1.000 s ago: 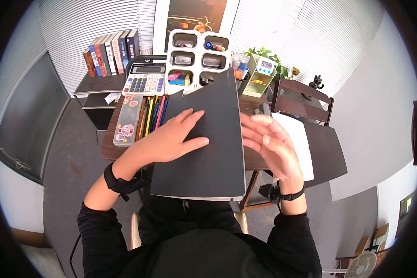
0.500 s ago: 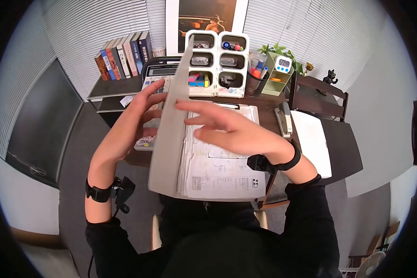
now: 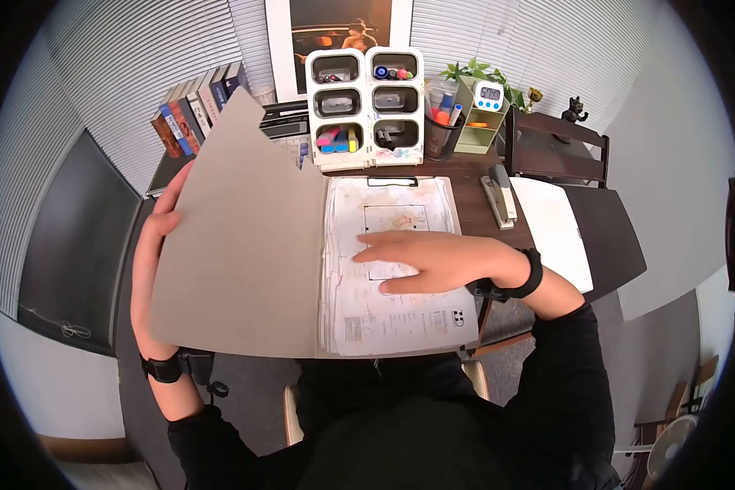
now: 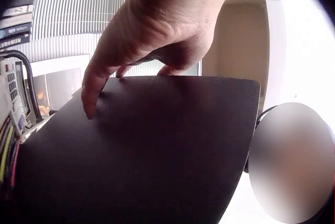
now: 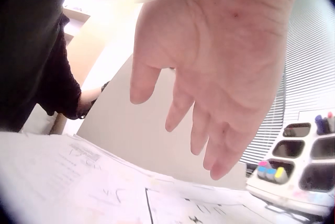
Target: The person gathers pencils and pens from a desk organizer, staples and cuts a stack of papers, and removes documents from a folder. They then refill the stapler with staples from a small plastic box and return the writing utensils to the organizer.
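A clipboard folder's cover stands partly raised, its grey inside facing the head camera and its dark outside filling the left wrist view. My left hand grips the cover's outer edge, thumb on the grey side, other fingers on the dark side. To the right, a thick stack of printed papers lies under a black metal clip. Over these papers my right hand hovers palm down, fingers extended and holding nothing.
Behind the folder stand a white organizer with markers, a pen cup and a green holder with a timer. A stapler and white sheets lie at right. The cover partly hides a calculator.
The folder's cover has swung open to the left, uncovering the papers. My left hand has moved left with it. My right hand first reached to the cover, then came back over the papers.
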A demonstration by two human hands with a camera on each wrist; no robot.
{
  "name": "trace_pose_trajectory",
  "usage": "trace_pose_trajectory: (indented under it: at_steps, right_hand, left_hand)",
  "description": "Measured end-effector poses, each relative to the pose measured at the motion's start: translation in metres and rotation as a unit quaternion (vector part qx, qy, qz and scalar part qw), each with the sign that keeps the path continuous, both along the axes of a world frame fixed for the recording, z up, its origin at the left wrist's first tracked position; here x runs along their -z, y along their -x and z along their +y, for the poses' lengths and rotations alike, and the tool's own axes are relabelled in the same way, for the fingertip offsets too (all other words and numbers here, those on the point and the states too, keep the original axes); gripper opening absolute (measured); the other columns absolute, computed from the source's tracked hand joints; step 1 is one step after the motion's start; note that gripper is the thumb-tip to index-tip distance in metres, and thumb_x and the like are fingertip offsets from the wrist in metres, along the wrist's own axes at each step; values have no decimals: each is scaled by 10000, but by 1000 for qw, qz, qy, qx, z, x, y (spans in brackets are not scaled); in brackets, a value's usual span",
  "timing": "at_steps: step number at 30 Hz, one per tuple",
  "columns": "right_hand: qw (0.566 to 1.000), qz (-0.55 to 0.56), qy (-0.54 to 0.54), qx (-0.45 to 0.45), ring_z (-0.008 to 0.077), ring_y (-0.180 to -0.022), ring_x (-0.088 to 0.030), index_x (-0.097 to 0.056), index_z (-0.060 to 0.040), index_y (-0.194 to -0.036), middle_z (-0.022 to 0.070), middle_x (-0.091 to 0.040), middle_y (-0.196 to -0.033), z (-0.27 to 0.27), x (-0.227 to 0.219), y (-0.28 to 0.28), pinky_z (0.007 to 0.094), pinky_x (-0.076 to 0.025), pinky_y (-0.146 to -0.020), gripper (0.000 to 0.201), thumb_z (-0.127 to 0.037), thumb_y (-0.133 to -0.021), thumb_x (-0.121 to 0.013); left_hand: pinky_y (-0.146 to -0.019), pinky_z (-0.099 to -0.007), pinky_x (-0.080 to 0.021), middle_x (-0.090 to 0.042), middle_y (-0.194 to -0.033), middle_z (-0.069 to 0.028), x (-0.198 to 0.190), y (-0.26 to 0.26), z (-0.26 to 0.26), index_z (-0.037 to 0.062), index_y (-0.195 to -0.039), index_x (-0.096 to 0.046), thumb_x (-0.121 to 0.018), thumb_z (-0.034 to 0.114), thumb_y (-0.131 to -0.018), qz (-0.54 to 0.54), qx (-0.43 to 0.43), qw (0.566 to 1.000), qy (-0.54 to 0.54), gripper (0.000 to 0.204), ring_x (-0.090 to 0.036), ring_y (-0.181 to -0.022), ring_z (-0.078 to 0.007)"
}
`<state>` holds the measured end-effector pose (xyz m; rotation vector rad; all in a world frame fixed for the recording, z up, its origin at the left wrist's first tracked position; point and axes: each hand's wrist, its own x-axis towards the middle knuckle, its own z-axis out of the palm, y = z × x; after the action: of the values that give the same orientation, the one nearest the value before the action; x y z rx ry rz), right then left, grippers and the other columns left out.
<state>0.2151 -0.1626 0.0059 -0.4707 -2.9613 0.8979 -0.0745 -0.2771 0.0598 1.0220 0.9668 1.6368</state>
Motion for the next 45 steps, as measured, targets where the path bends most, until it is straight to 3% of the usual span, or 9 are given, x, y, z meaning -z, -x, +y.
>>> trace_pose_trajectory:
  at_steps: [4, 10, 16, 22, 29, 35, 38, 42, 45]
  right_hand:
    - [997, 26, -1, 69, 374, -1289, -413, -484, -39, -1316, 250, -436, -1377, 11, 1, -45, 409, -345, -1064, 472, -281, -919, -566]
    - [947, 30, -157, 280, 367, -1268, -441, -528, -52, -1272, 243, -472, -1344, 27, 11, -118, 403, -374, -1041, 448, -261, -883, -607]
    - [871, 36, -196, 449, 370, -1146, -536, -379, -2, -1360, 253, -520, -1267, 61, 33, -166, 396, -449, -931, 654, -297, -839, -645]
    - [855, -9, -154, 496, 384, -962, -621, -317, 26, -1390, 268, -625, -1040, 95, 55, -175, 411, -486, -821, 785, -367, -805, -663]
    - [847, -24, -184, 499, 387, -868, -631, -375, 38, -1345, 271, -636, -929, 98, 62, -173, 419, -490, -756, 720, -311, -785, -662]
    - [891, -7, -120, 438, 373, -904, -637, -532, -24, -1242, 229, -658, -951, 80, 53, -187, 418, -497, -794, 541, -265, -770, -639]
    - [893, -24, -101, 438, 372, -887, -637, -570, -32, -1186, 215, -662, -939, 58, 43, -186, 423, -496, -782, 477, -249, -767, -637]
    - [896, -41, -109, 429, 374, -866, -638, -569, -43, -1173, 211, -663, -918, 40, 42, -188, 431, -499, -770, 459, -237, -764, -646]
    - [890, -49, -133, 433, 369, -861, -640, -565, -57, -1165, 202, -665, -896, 33, 45, -183, 431, -505, -760, 459, -242, -760, -674]
  left_hand:
    - [-985, -314, -425, -474, -1379, -127, 11, 15, -3, 13, -1394, -401, -417, 183, -846, -25, -40, 999, 17, 573, -513, -1201, -229]
    - [-994, -315, -418, -474, -1375, -140, 42, 56, -5, 1, -1390, -403, -432, 145, -816, 21, -64, 996, 51, 592, -505, -1207, -234]
    - [-985, -308, -420, -489, -1346, -137, 79, 106, -15, -2, -1406, -366, -469, 85, -831, 128, -34, 981, 139, 591, -513, -1186, -218]
    - [-1009, -310, -379, -484, -1339, -144, 100, 104, -19, 25, -1450, -270, -600, 113, -876, 238, 5, 939, 248, 667, -477, -1213, -212]
    - [-1037, -333, -352, -416, -1398, -155, 95, 91, -15, 25, -1450, -261, -592, 129, -885, 303, -22, 928, 214, 664, -446, -1243, -227]
    - [-1091, -401, -276, -325, -1450, -179, 51, 35, -10, 53, -1425, -322, -619, 144, -840, 566, -31, 815, 125, 662, -343, -1327, -308]
    - [-1097, -422, -262, -289, -1449, -204, 24, -23, 0, 59, -1394, -384, -664, 119, -776, 759, 66, 645, 49, 681, -277, -1352, -372]
    - [-1094, -427, -272, -312, -1434, -209, 20, -79, 42, 56, -1379, -400, -674, 131, -779, 766, 218, 604, -24, 665, -316, -1324, -377]
    - [-1062, -429, -318, -363, -1405, -202, 50, -126, 74, 62, -1335, -449, -653, 109, -796, 718, 335, 589, -160, 578, -363, -1289, -366]
